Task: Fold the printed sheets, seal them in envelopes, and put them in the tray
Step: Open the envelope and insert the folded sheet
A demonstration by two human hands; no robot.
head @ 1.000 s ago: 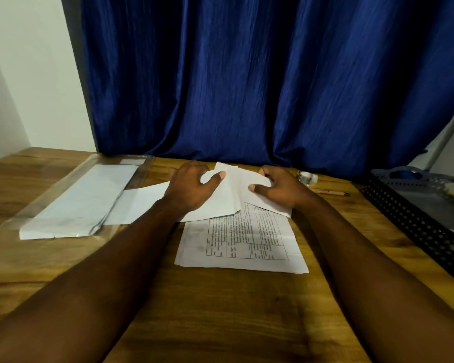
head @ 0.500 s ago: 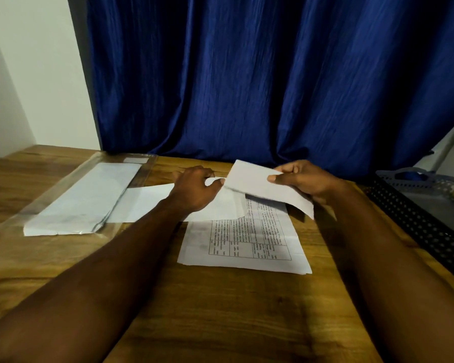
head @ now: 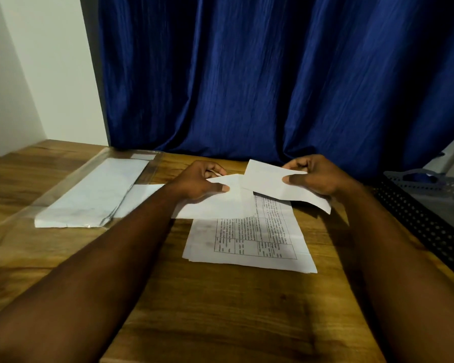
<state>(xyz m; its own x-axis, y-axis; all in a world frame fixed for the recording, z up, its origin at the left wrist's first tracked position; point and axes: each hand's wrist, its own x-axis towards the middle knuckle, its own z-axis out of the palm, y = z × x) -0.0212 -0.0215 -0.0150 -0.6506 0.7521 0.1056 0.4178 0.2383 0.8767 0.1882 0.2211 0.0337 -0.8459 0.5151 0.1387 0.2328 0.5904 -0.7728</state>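
Observation:
My right hand (head: 315, 179) pinches a folded white sheet (head: 275, 184) and holds it tilted just above the table. My left hand (head: 199, 183) grips a white envelope (head: 220, 205) that lies flat, its open end toward the folded sheet. The sheet's left edge overlaps the envelope's mouth. A stack of printed sheets (head: 249, 242) with a table of text lies under and in front of both. A dark perforated tray (head: 430, 218) stands at the right edge of the table.
A pile of white envelopes (head: 95, 197) in a clear plastic sleeve lies at the left. A blue curtain (head: 273, 74) hangs right behind the wooden table (head: 220, 310). A white wall is at the far left.
My right hand lifted the folded sheet off the stack and brought it up and left to the envelope's mouth. My left hand stayed on the envelope.

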